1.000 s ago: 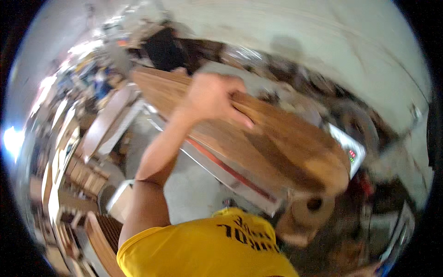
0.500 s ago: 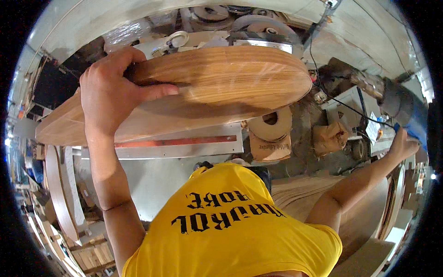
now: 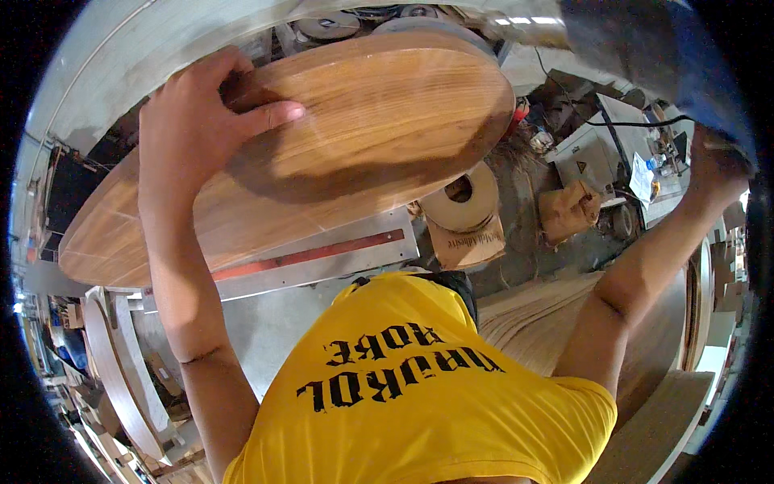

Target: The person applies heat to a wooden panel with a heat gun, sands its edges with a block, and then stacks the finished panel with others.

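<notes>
A broad oval wooden board (image 3: pixel 379 105) with striped brown grain is tilted up in front of me. My left hand (image 3: pixel 189 133) grips its upper left edge, the thumb lying on the face and the fingers going behind the rim. Off to the right, my right hand (image 3: pixel 717 165) is closed around a blue heat gun (image 3: pixel 645 48) with a metal barrel and a dark collar. The barrel passes high over the board's right end, apart from it and blurred. A black cord (image 3: pixel 629 123) runs from near that hand. Most of my right fingers are hidden in shadow.
Beneath the board lies a pale metal bed with a red strip (image 3: pixel 310 254). A tape roll (image 3: pixel 461 208) rests on a cardboard box (image 3: pixel 468 246), near a crumpled brown bag (image 3: pixel 568 211). A grey cabinet (image 3: pixel 582 165) stands right; curved wooden panels (image 3: pixel 121 371) stand left.
The board's face has tipped more toward me, its right end shifting up and left. My right hand has raised the heat gun and swung its barrel leftward over the board.
</notes>
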The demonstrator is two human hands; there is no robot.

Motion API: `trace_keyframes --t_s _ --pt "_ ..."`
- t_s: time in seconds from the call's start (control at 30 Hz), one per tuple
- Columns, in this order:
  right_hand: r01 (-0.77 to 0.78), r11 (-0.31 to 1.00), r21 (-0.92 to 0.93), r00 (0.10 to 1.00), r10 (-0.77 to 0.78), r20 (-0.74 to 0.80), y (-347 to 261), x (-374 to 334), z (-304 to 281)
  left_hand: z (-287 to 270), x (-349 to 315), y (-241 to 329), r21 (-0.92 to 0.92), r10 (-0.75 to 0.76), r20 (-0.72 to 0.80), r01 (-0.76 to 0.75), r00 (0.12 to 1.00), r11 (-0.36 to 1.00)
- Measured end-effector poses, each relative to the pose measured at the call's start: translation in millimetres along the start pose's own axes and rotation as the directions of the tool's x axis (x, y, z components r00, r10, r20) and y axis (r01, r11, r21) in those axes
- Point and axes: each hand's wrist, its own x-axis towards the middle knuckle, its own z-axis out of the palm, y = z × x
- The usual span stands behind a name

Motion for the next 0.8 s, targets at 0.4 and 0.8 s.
trace_keyframes --t_s 0.4,0.8 --pt "0.128 0.978 -0.165 0.987 -0.142 -0.076 -55.0 -131.6 79.5 16.1 33.7 -7.5 -0.109 -0.06 0.161 0.078 0.985 0.991" --pt "0.207 0.916 -0.343 0.973 -0.156 0.17 -89.4 -266.9 92.4 39.3 54.2 -5.9 -0.168 -0.022 0.279 0.071 0.96 0.983"
